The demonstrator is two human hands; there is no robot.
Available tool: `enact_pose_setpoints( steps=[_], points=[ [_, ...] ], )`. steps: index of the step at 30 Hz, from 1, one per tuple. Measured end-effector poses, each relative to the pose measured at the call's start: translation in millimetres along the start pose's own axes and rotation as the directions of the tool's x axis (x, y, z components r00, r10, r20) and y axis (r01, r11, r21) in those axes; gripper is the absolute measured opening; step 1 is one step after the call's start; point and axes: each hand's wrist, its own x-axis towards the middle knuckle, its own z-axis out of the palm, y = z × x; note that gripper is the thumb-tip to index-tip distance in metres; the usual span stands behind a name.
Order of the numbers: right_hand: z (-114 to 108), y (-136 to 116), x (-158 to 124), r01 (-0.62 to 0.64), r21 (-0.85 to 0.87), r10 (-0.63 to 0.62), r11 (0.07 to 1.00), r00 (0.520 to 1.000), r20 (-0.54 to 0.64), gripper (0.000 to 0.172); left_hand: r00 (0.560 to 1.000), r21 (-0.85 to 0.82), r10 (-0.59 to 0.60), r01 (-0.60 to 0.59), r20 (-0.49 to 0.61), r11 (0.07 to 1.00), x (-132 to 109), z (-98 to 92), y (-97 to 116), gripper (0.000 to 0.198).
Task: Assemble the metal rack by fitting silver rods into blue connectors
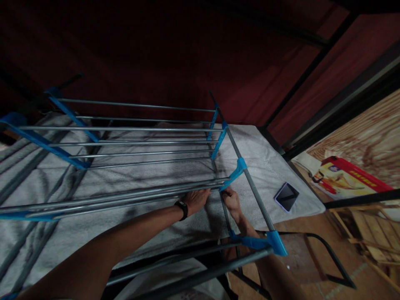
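Note:
A shoe rack of grey metal tubes and blue plastic brackets lies across a grey cloth cover. My left hand [197, 201], with a dark band on its wrist, closes around a metal tube [140, 196] near its right end; its fingertips are partly hidden. Beside it, my right hand [231, 201] is closed with bent fingers at the lower end of a blue bracket [234, 176]. That bracket joins a long grey side tube [258, 196]. Another blue bracket [276, 243] holds the tubes nearest my body, and my right forearm passes below it.
A phone [286, 196] lies on the cloth-covered surface [250, 141] to the right. Beyond the edge are a black metal chair frame [331, 254], wooden slats [375, 233] and a red and yellow box [350, 177]. Dark red fabric [140, 50] hangs behind the rack.

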Motion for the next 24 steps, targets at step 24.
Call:
enact_pose_setpoints(
  steps=[24],
  points=[
    [-0.6,4.0,-0.3,-0.034,0.046,0.037,0.998,0.996,-0.078,0.023,0.999,-0.100,0.004,0.001,0.044,0.995,4.9,-7.9,5.4,0.040]
  ],
)
